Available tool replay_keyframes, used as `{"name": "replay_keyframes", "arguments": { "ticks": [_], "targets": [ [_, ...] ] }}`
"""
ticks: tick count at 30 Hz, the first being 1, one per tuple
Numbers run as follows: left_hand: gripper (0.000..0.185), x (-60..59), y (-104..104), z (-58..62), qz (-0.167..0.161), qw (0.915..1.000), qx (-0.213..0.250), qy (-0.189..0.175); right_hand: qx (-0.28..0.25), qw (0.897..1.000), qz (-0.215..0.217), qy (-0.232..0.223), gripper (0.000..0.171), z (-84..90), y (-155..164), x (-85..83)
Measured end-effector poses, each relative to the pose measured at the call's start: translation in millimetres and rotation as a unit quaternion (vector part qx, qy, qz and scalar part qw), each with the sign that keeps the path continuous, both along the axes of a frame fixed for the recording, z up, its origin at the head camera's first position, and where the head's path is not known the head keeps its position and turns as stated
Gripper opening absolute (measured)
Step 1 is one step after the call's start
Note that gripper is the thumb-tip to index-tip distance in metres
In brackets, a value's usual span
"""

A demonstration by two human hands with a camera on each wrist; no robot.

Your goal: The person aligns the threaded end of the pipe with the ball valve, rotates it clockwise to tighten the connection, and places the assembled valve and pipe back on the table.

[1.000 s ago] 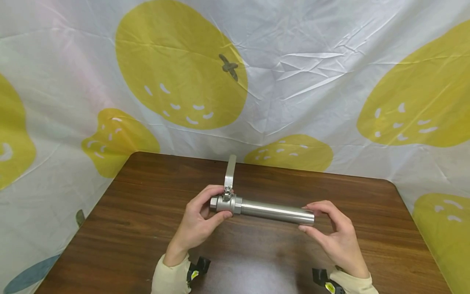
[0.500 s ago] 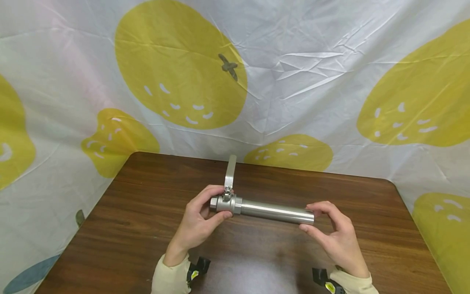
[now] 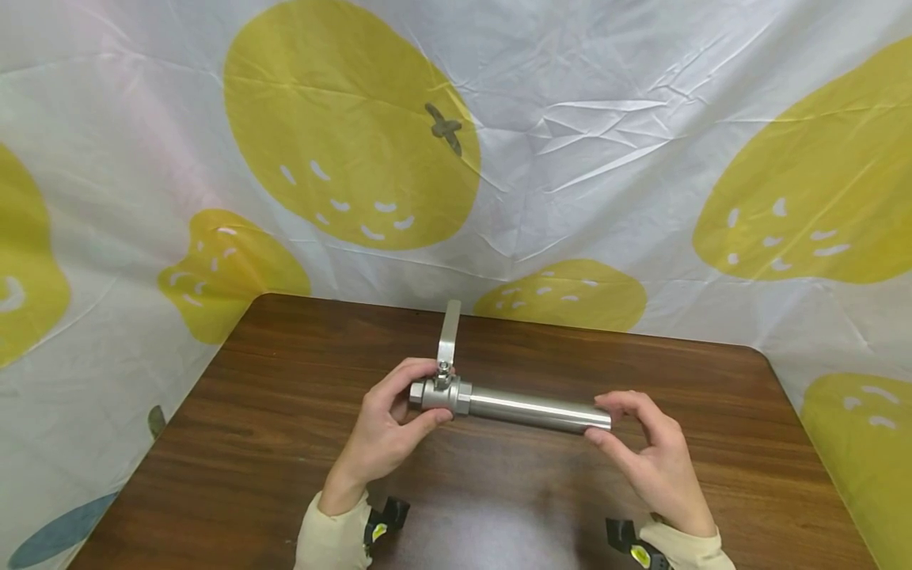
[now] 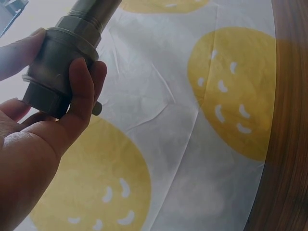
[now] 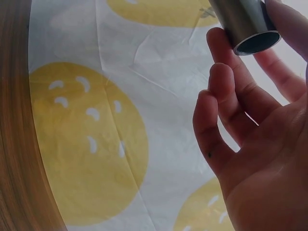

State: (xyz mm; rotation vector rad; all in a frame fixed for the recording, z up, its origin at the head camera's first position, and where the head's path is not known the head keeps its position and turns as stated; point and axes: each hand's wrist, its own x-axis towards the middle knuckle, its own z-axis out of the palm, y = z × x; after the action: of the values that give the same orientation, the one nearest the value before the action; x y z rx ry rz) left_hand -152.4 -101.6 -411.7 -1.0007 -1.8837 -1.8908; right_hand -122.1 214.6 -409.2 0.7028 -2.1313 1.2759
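Between the two hands, held just above the brown wooden table (image 3: 249,443), lies a steel ball valve (image 3: 440,393) joined to a smooth steel pipe (image 3: 536,411), the whole piece running level from one hand to the other. At the valve end the left hand (image 3: 381,435) has its fingers and thumb curled round the hexagonal valve body; the left wrist view shows the same grip (image 4: 62,103) with the thumb wrapped across the front of the body (image 4: 60,67). From the top of the valve the flat handle (image 3: 448,334) points away from the person, at right angles to the pipe. At the far open end of the pipe the right hand (image 3: 651,459) pinches the rim between thumb and fingertips; in the right wrist view (image 5: 250,144) the hollow mouth of the pipe (image 5: 243,24) shows beside the fingertips, though the thumb's contact is cropped there, so how firm that pinch is seems hard to judge. Cream sleeves (image 3: 331,538) cover both wrists near the table's close edge. Beyond the hands, past the table's far edge, hangs a creased white sheet printed with large yellow fruit (image 3: 349,127)
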Motion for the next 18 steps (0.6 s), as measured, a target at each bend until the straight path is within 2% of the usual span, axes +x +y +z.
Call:
{"name": "replay_keyframes", "arguments": {
  "ticks": [6, 10, 18],
  "targets": [
    [0.049, -0.3, 0.3, 0.3, -0.002, 1.0, -0.001, 0.0, 0.008, 0.999, -0.014, -0.034, 0.042, -0.5, 0.9, 0.3],
    [0.049, -0.4, 0.2, 0.3, -0.003, 1.0, 0.002, -0.001, 0.009, 0.999, -0.008, -0.037, 0.042, -2.2, 1.7, -0.3],
    [0.05, -1.3, -0.9, 0.2, 0.006, 0.9999, 0.01, 0.001, 0.003, 0.999, 0.031, -0.014, 0.065, -3.0, -0.6, -0.9]
  ]
}}
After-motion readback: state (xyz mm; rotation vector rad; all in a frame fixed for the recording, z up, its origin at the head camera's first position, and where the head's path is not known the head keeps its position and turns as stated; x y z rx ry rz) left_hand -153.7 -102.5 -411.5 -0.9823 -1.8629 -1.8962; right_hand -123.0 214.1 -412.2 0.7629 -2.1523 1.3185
